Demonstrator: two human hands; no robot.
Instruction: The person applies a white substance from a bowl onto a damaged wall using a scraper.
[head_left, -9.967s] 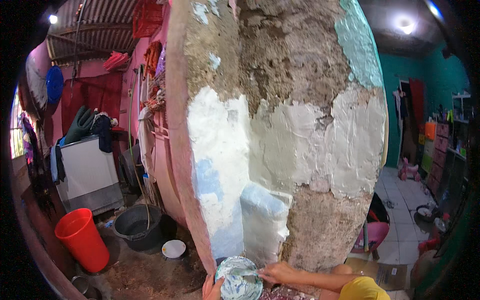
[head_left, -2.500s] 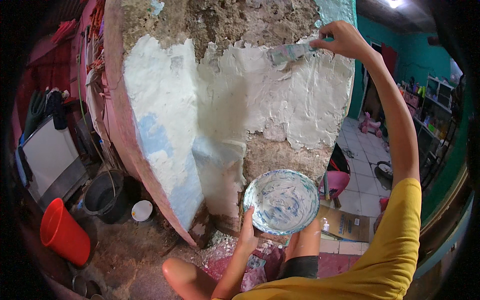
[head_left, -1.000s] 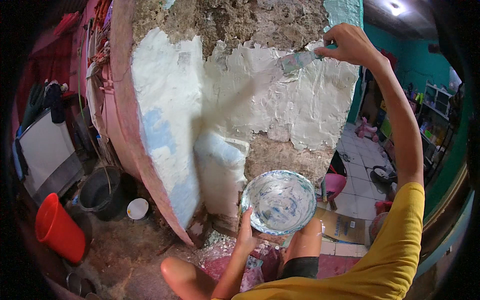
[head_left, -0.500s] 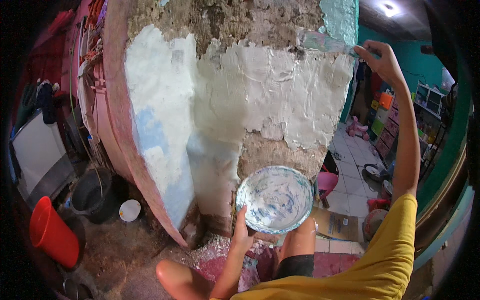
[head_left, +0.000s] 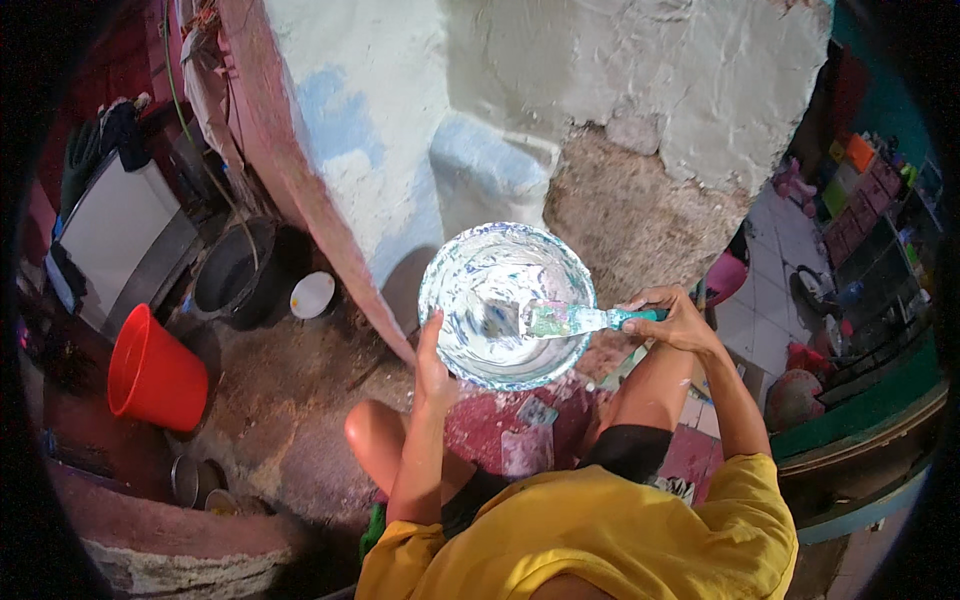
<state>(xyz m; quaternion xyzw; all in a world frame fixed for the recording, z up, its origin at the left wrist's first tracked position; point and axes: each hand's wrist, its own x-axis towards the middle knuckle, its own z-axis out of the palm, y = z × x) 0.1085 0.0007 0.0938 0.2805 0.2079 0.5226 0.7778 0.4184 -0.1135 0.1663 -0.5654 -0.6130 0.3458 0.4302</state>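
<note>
One part-plastered wall (head_left: pixel 655 205) fills the upper middle of the frame, above the paste-smeared bowl (head_left: pixel 455 255) at its centre. My left hand (head_left: pixel 434 372) curls round the bowl's left rim; right of centre, my right hand (head_left: pixel 682 320), fingers closed, holds a putty knife (head_left: pixel 590 319) by its green handle, blade over the bowl.

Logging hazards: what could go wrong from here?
The round white bowl smeared blue and green may tip: the left hand grips it at one side. Soft white paste may drip if the right hand swings the flat, teal-handled putty knife, now over the bowl, beyond it.
</note>
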